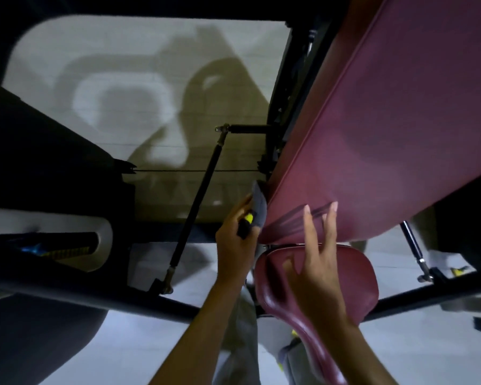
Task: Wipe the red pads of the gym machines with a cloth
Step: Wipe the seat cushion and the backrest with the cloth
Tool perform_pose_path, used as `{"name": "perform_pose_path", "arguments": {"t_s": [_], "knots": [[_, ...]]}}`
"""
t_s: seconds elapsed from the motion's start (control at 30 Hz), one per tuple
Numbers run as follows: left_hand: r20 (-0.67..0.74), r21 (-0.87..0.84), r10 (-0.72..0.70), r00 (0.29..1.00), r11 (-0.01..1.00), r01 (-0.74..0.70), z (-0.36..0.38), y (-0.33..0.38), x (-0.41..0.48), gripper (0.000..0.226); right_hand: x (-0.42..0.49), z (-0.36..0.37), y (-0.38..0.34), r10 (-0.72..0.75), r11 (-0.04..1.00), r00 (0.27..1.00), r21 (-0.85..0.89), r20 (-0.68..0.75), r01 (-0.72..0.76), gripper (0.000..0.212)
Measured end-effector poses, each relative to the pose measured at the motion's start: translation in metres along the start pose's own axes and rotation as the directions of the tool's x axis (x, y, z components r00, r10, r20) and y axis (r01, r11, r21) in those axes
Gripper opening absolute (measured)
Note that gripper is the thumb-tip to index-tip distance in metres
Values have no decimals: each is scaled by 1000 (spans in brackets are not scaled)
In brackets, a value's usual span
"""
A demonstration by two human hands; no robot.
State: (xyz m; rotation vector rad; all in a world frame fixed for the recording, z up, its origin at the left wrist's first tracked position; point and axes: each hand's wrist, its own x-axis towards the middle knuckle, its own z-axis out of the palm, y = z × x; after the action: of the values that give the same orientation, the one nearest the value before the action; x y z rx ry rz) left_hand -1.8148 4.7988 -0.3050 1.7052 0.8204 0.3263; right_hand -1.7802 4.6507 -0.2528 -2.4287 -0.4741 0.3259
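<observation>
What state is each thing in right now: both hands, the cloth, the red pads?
left hand, grips the cloth and a black-and-yellow object.
cloth, bunched, pressed against the long red pad's edge.
right hand, open, fingertips touching the long red pad.
long red pad, slanted, touched by cloth and fingertips.
red seat pad, partly behind the right hand.

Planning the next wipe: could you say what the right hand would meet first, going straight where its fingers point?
The right hand would meet the red back pad; its fingertips look almost on it, depth unclear.
</observation>
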Motion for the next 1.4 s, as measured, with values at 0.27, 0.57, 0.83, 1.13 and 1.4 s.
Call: {"name": "perform_pose_path", "arguments": {"t_s": [0.27,0.57,0.83,1.13,1.4], "knots": [[-62,2,-328,943,944,329,28,-72,-10,38,-6,-3,-6,174,924,985,343,19,-170,86],[118,-371,-635,763,685,627,50,-112,-2,48,-12,2,23,181,934,983,308,29,-181,79],[71,-507,-569,820,687,520,21,-96,-15,28,-18,-2,37,195,930,981,320,-14,-181,72],[123,-401,-558,821,729,555,25,-79,-1,32,-25,-4,50,245,931,969,274,24,-242,49],[116,-168,-377,919,904,392,9,21,-70,28,-24,-23,-28,151,708,866,559,477,-431,40]]}}
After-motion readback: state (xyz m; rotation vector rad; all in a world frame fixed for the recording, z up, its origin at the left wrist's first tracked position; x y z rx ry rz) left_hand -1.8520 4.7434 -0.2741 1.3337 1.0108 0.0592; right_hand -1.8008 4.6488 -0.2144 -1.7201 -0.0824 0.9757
